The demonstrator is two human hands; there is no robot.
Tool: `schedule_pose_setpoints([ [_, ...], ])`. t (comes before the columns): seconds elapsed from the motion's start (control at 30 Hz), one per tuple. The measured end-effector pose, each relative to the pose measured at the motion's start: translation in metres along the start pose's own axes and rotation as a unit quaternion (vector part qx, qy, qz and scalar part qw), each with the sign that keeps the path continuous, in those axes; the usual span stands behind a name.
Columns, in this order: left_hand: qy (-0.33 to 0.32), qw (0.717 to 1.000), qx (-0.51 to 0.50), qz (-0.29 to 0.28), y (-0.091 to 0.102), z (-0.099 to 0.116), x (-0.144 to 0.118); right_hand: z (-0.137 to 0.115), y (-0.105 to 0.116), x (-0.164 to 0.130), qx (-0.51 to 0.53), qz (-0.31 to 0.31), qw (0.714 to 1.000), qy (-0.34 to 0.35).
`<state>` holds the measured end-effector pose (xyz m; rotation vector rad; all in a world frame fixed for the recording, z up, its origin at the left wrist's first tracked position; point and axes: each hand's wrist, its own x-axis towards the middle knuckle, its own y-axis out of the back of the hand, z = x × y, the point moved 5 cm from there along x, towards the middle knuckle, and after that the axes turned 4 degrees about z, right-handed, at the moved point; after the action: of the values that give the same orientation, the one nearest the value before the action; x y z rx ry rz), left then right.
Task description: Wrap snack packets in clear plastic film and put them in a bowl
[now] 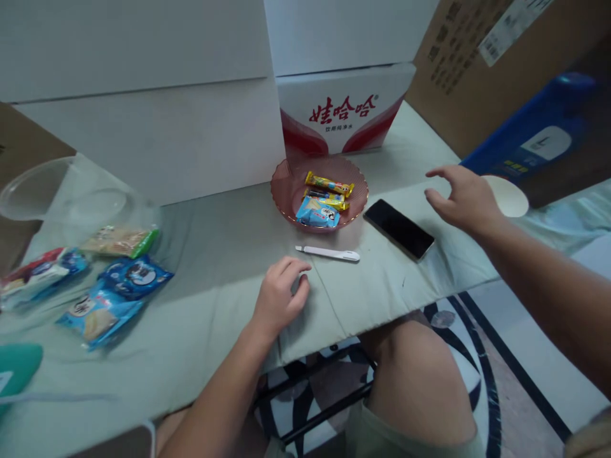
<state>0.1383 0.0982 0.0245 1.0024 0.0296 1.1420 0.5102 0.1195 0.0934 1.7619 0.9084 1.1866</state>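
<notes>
A person sits at a table point(210, 254) covered in pale green cloth, seen from above through a head-worn camera, with bare knees showing below the table edge.

The left hand point(279, 296) rests on the cloth near the front edge, fingers loosely curled with the tips touching the fabric, holding nothing. Just beyond its fingertips lies a slim white pen-shaped tool point(328, 253), flat on the cloth and apart from the hand.

The right hand point(463, 197) hovers above the right side of the table, palm down, fingers spread and half bent, empty. A black smartphone point(399, 228) lies face up on the cloth just to the left of it, not touched. Behind the right hand sits a round white paper cup point(510, 196), partly hidden by the hand.

Beyond the white tool stands a translucent reddish-pink plastic bowl point(289, 184) holding a yellow wrapped snack bar point(329, 185) and a light blue snack packet point(317, 216).

At the left of the table lie several blue and white snack packets point(117, 292), near an empty clear plastic container point(62, 191). At the back stand white cardboard boxes point(143, 95), one with red Chinese lettering point(341, 111), and a brown cardboard carton point(477, 70) at the right.
</notes>
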Motion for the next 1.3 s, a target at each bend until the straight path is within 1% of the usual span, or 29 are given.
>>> schedule_pose_setpoints([
  [0.07,0.008,1.000,-0.005,-0.001,0.003,-0.003,-0.001,-0.003,-0.002,-0.004,0.002,0.004,1.000,-0.002],
  [0.2,0.018,1.000,-0.018,0.011,0.009,-0.005,-0.004,0.007,-0.001,-0.020,-0.021,0.017,0.999,-0.037],
  [0.27,0.023,0.999,-0.028,0.013,0.012,-0.006,-0.006,0.008,-0.001,-0.026,-0.032,0.019,0.998,-0.044],
  [0.33,0.032,0.999,-0.039,0.014,0.016,-0.007,-0.008,-0.002,0.001,-0.029,-0.026,0.024,0.999,-0.028],
  [0.37,0.039,0.998,-0.045,0.014,0.018,-0.007,-0.008,-0.013,0.002,-0.031,-0.014,0.028,0.999,-0.009],
  [0.4,0.048,0.998,-0.049,0.013,0.021,-0.008,-0.009,-0.030,0.004,-0.034,0.006,0.032,0.999,0.019],
  [0.47,0.078,0.996,-0.051,0.009,0.027,-0.010,-0.010,-0.076,0.009,-0.041,0.060,0.042,0.993,0.096],
  [0.5,0.100,0.994,-0.048,0.006,0.031,-0.012,-0.010,-0.105,0.010,-0.045,0.094,0.045,0.985,0.140],
  [0.57,0.153,0.987,-0.040,-0.001,0.038,-0.017,-0.013,-0.169,0.007,-0.055,0.172,0.052,0.958,0.225],
  [0.67,0.228,0.973,-0.033,-0.011,0.050,-0.028,-0.020,-0.274,-0.018,-0.064,0.265,-0.008,0.906,0.331],
  [0.73,0.270,0.962,-0.021,-0.011,0.058,-0.038,-0.026,-0.338,-0.039,-0.069,0.299,-0.067,0.875,0.375],
  [0.77,0.291,0.956,-0.013,-0.011,0.062,-0.043,-0.028,-0.366,-0.047,-0.071,0.310,-0.087,0.862,0.391],
  [0.8,0.310,0.950,-0.004,-0.013,0.066,-0.049,-0.031,-0.388,-0.053,-0.073,0.314,-0.100,0.854,0.403],
  [0.83,0.325,0.945,0.002,-0.017,0.069,-0.054,-0.032,-0.403,-0.055,-0.075,0.316,-0.100,0.849,0.411],
  [0.87,0.332,0.943,0.004,-0.019,0.073,-0.057,-0.033,-0.410,-0.055,-0.076,0.316,-0.090,0.848,0.416],
  [0.9,0.330,0.944,-0.002,-0.022,0.077,-0.059,-0.032,-0.409,-0.051,-0.077,0.313,-0.072,0.851,0.416],
  [0.93,0.320,0.947,-0.014,-0.022,0.080,-0.060,-0.031,-0.398,-0.046,-0.077,0.307,-0.047,0.859,0.408],
  [0.97,0.308,0.951,-0.032,-0.020,0.083,-0.059,-0.029,-0.378,-0.041,-0.077,0.296,-0.019,0.871,0.392],
  [1.0,0.296,0.953,-0.053,-0.018,0.085,-0.059,-0.027,-0.349,-0.035,-0.076,0.278,0.009,0.888,0.365],
  [1.03,0.288,0.955,-0.071,-0.016,0.086,-0.058,-0.026,-0.312,-0.031,-0.075,0.247,0.035,0.916,0.315],
  [1.07,0.282,0.955,-0.086,-0.017,0.085,-0.056,-0.024,-0.269,-0.027,-0.074,0.215,0.059,0.942,0.251],
  [1.1,0.277,0.956,-0.096,-0.019,0.083,-0.055,-0.022,-0.221,-0.023,-0.075,0.175,0.078,0.967,0.167],
  [1.13,0.272,0.957,-0.102,-0.021,0.080,-0.053,-0.021,-0.172,-0.018,-0.077,0.136,0.099,0.982,0.084],
  [1.17,0.263,0.959,-0.105,-0.028,0.075,-0.050,-0.019,-0.124,-0.013,-0.081,0.083,0.116,0.990,0.000],
  [1.2,0.252,0.961,-0.105,-0.036,0.069,-0.047,-0.017,-0.080,-0.008,-0.086,0.030,0.123,0.989,-0.070],
  [1.23,0.241,0.964,-0.104,-0.045,0.062,-0.042,-0.015,-0.041,-0.002,-0.090,-0.022,0.138,0.982,-0.126],
  [1.27,0.229,0.966,-0.102,-0.055,0.055,-0.037,-0.014,-0.009,0.003,-0.093,-0.062,0.150,0.972,-0.168],
  [1.3,0.220,0.969,-0.097,-0.063,0.049,-0.032,-0.012,0.018,0.007,-0.093,-0.091,0.152,0.964,-0.200],
])
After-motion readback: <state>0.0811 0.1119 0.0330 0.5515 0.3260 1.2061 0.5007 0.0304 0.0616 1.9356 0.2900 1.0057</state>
